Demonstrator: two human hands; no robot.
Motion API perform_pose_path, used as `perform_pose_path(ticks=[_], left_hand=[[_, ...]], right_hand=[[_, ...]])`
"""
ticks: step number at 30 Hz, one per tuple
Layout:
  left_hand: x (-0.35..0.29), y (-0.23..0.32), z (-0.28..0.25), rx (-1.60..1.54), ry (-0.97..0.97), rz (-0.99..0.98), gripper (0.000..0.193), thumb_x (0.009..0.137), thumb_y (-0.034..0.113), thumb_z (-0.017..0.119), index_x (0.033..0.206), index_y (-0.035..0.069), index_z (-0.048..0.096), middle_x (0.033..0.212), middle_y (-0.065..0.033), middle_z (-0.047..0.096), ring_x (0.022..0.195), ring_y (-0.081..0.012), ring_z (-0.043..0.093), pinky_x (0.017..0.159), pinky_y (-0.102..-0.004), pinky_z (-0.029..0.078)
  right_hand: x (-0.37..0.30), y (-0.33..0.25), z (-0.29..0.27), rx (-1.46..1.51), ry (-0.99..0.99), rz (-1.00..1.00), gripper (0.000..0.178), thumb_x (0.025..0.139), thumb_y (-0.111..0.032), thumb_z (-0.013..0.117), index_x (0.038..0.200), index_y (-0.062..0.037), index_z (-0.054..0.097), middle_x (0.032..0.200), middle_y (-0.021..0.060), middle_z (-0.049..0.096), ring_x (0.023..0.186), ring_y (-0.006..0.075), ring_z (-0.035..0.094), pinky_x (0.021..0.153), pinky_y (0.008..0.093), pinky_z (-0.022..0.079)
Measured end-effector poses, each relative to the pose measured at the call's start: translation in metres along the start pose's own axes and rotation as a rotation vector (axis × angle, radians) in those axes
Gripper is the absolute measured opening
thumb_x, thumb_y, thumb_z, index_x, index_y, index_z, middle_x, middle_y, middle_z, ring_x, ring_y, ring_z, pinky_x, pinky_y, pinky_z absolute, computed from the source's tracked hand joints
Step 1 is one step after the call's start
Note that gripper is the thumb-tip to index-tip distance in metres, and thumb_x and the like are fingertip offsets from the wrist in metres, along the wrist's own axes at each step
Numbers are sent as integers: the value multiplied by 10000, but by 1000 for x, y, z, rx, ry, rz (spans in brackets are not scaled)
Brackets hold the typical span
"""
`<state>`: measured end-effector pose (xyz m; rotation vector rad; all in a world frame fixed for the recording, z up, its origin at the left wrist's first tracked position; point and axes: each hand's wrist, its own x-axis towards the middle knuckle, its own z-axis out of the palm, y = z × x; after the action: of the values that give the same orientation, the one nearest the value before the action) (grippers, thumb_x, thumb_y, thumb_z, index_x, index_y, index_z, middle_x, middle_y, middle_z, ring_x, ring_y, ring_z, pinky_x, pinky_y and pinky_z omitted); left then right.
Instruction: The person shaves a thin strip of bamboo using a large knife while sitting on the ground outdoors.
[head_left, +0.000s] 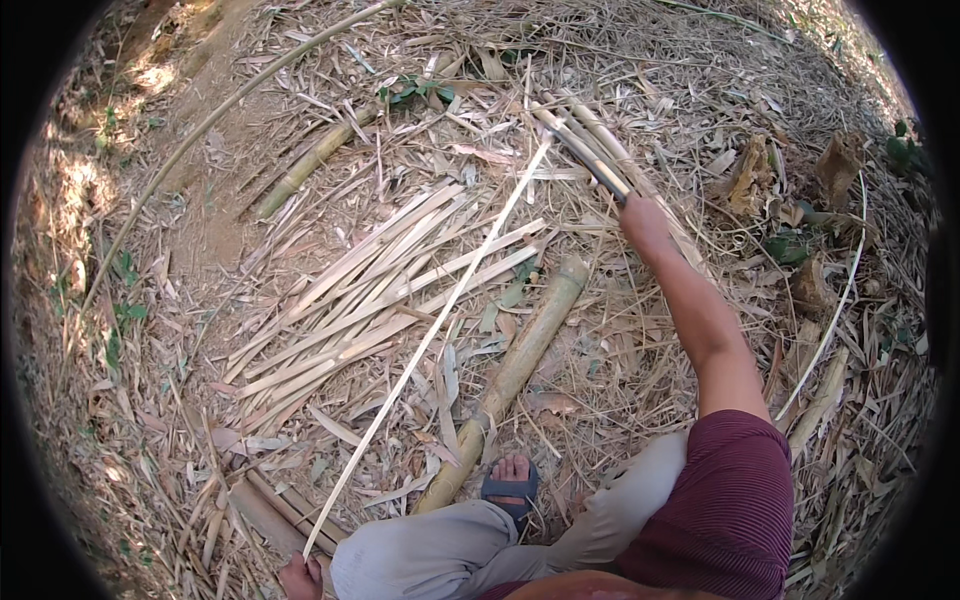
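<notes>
My left hand [300,578] sits at the bottom edge beside my knee, closed on the near end of a long thin pale bamboo strip [430,335] that runs up and to the right across the ground. My right arm stretches far out. There my right hand [645,222] is closed on the near end of a bundle of split bamboo sticks [582,135] lying on the leaf litter. A dark piece shows just beyond the fingers; I cannot tell what it is.
A pile of flat split bamboo strips [370,290] lies left of the long strip. A thick bamboo pole [520,360] lies in front of my sandalled foot [510,482]. Another pole [310,160] and a curved thin cane [200,130] lie farther off. Dry leaves cover the ground.
</notes>
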<state>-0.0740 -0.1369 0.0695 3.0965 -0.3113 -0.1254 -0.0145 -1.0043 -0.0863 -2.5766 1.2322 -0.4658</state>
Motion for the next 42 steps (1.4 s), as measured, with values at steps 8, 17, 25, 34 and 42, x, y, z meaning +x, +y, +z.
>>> perform_pose_path(ticks=[8, 17, 25, 34, 42], left_hand=[[21, -6, 33, -69, -84, -116, 200, 975, 194, 516, 877, 78, 646, 712, -71, 638, 661, -195, 611, 562, -352, 490], [3, -12, 31, -87, -84, -138, 242, 990, 234, 492, 859, 78, 623, 688, -58, 592, 624, -179, 556, 540, -345, 448], [-3, 11, 20, -181, -153, -141, 283, 1003, 269, 470, 842, 77, 603, 667, -46, 551, 592, -165, 508, 521, -339, 410], [49, 87, 42, -383, -294, -50, 330, 1018, 308, 446, 824, 77, 580, 644, -33, 504, 556, -150, 453, 499, -333, 368], [57, 116, 31, -432, -417, -51, 373, 1031, 343, 424, 807, 77, 559, 623, -21, 463, 524, -136, 404, 480, -327, 331]], right_hand=[[-63, -87, -13, 168, 28, -614, 204, 911, -272, 610, 943, -75, 567, 733, 134, 676, 648, 357, 675, 611, 484, 545], [-4, -41, 6, 150, 104, -397, 191, 933, -272, 593, 926, -81, 596, 728, 174, 669, 672, 384, 671, 597, 516, 523], [35, 55, -9, 232, 187, 412, 359, 876, -274, 589, 945, 58, 710, 925, 303, 690, 954, 424, 684, 832, 478, 552], [-49, -33, -4, 890, -371, 433, 587, 896, -537, 667, 709, 17, 617, 627, 122, 619, 527, 183, 609, 490, 343, 492], [-84, -99, 14, 1333, -640, 433, 550, 887, -442, 732, 997, 82, 605, 885, 189, 720, 471, 105, 518, 424, 269, 468]])
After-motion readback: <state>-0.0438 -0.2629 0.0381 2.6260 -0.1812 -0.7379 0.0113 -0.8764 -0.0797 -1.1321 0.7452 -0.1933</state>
